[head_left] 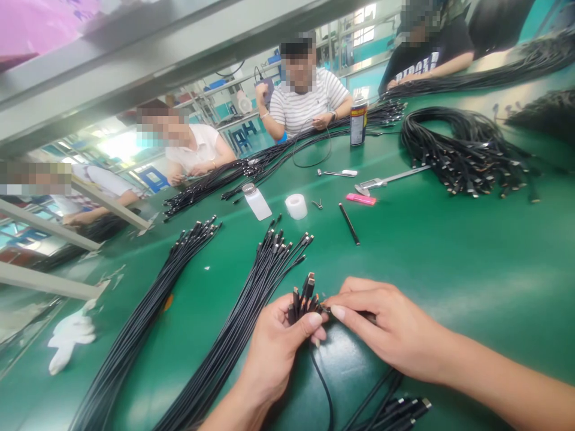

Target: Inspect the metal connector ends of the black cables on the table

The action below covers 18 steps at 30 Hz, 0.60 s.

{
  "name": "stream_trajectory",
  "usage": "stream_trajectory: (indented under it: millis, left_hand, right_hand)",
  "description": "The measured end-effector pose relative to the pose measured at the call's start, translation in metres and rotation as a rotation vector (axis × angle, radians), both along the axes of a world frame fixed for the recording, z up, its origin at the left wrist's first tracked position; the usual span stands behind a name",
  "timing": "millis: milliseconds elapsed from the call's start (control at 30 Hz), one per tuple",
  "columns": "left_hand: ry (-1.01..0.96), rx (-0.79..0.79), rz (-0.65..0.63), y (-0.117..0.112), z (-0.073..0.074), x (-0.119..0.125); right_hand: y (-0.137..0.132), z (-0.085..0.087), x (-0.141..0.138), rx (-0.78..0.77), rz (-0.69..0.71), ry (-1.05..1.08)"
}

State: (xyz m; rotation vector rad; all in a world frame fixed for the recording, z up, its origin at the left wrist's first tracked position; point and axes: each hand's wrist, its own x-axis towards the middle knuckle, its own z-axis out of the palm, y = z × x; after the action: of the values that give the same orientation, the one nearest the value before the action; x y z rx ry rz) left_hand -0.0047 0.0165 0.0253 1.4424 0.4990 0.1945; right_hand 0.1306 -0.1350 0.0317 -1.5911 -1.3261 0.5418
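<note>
My left hand [274, 353] grips a bunch of black cables by their connector ends [302, 299], which stick up above my fingers. My right hand [386, 326] comes in from the right, and its thumb and fingers pinch a thin black cable end [344, 312] against that bunch. One black cable [326, 389] drops from the bunch onto the green bench top [449, 257]. Just left of my hands lies a long bundle of black cables [238, 323], with another further left [135, 335]. More connectors [399, 413] lie below my right hand.
Ahead stand a spray can [358, 123], a white bottle [257, 202] and a tape roll [296, 206]. A caliper [390, 179], black marker [349, 222] and coiled cables [462, 155] lie right of them. A white glove [69, 338] lies left. Several co-workers [305, 99] sit across the bench.
</note>
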Motion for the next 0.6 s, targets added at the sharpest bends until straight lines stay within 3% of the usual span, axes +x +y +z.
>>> stream_trajectory:
  millis: [167, 600]
  left_hand:
    - [0.005, -0.026, 0.019, -0.0006, 0.0014, -0.0003]
    - [-0.002, -0.077, -0.013, -0.0044, 0.0058, 0.0011]
  right_hand:
    - [-0.0005, -0.004, 0.0025, -0.061, -0.056, -0.048]
    - [0.0009, 0.0033, -0.0018, 0.031, -0.018, 0.053]
